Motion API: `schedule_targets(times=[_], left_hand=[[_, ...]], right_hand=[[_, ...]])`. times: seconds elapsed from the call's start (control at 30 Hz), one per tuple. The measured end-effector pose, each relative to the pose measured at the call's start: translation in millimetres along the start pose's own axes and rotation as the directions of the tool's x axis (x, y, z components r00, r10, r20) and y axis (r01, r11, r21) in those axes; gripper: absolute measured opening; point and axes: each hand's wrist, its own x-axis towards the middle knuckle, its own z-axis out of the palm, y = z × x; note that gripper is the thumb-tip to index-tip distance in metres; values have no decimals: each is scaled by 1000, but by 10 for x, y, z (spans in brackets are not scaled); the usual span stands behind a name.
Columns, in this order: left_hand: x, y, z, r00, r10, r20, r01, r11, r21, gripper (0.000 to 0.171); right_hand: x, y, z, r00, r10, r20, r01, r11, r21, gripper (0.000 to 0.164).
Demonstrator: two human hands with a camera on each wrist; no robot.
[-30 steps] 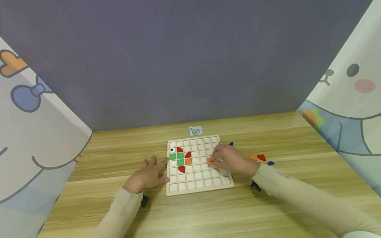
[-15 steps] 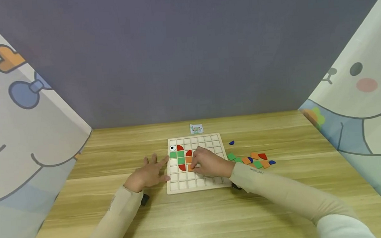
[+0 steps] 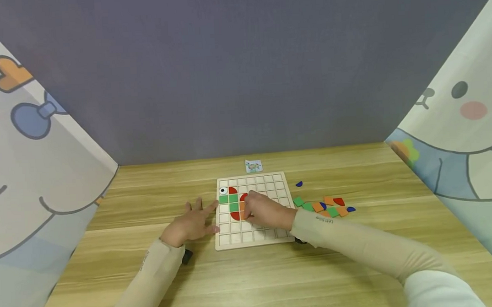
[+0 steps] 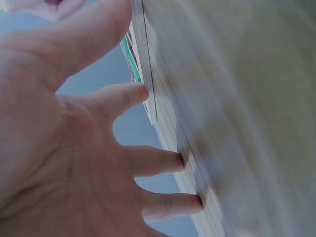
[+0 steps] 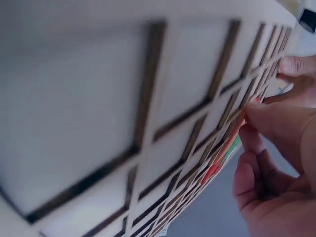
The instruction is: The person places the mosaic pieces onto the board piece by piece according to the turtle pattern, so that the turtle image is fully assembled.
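A wooden grid board (image 3: pixel 235 238) lies on the table in the head view. In its left part sit a round eye tile (image 3: pixel 223 190), green squares (image 3: pixel 233 207), red quarter-circle tiles (image 3: pixel 235 216) and orange squares. My left hand (image 3: pixel 189 226) is spread beside the board, thumb and index fingertip touching its left edge; two other fingertips rest on the table in the left wrist view. Over the board, my right hand (image 3: pixel 269 211) pinches an orange square tile (image 3: pixel 242 215) between thumb and index finger, at the cell right of the lower red piece. The right fingers partly cover it.
Right of the board lies a loose group of green squares (image 3: pixel 299 201), orange squares (image 3: pixel 342 211), a red piece (image 3: pixel 339 201) and blue pieces (image 3: pixel 351 209). Another blue piece (image 3: pixel 299 184) lies apart. A small picture card (image 3: pixel 253 166) lies behind the board.
My right hand has carried the orange square tile leftward across the board to the cell below the other orange square. The left hand has stayed at the board's edge.
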Motion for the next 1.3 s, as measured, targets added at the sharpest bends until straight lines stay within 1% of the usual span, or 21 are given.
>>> schedule_targets(times=[0.1, 0.17, 0.27, 0.37, 0.47, 0.6, 0.73, 0.9, 1.03, 1.1, 1.23, 1.3], left_hand=[[-2, 2, -6, 1000, 2, -3, -2, 1000, -1, 78], [2, -3, -3, 1000, 6, -4, -6, 1000, -2, 78], [-1, -8, -2, 1000, 7, 2, -7, 1000, -4, 79], [-3, -7, -3, 1000, 9, 6, -9, 1000, -9, 79], [-8, 0, -12, 1000, 9, 5, -9, 1000, -12, 78], [-7, -4, -17, 1000, 8, 7, -8, 1000, -15, 78], [-5, -14, -12, 1000, 11, 10, -11, 1000, -22, 79], [2, -18, -8, 1000, 22, 8, -21, 999, -26, 79], [6, -13, -13, 1000, 15, 14, -15, 1000, -22, 79], [4, -9, -16, 1000, 12, 16, -11, 1000, -23, 79], [-4, -9, -20, 1000, 19, 20, -19, 999, -28, 78], [1, -13, -12, 1000, 22, 21, -21, 999, -29, 78]], right_hand=[[-15, 4, 3, 1000, -15, -2, 15, 1000, -4, 7], [-52, 17, -22, 1000, -16, -20, 16, 1000, -8, 6], [-159, 66, -94, 997, -9, -74, 10, 1000, 5, 6], [-321, 160, -211, 990, 6, -140, -3, 1000, 23, 7], [-516, 297, -337, 984, 57, -168, -53, 998, 26, 9], [-778, 511, -472, 974, 152, -168, -145, 988, 53, 12], [-988, 712, -530, 963, 210, -170, -203, 977, 62, 14], [-1207, 882, -541, 956, 255, -148, -246, 966, 75, 17], [-1340, 985, -520, 959, 243, -148, -238, 970, 51, 19], [-1385, 1020, -499, 966, 213, -143, -211, 977, 33, 19], [-1419, 1060, -434, 979, 150, -137, -148, 989, 23, 19], [-1415, 1059, -409, 981, 146, -130, -143, 989, 34, 19]])
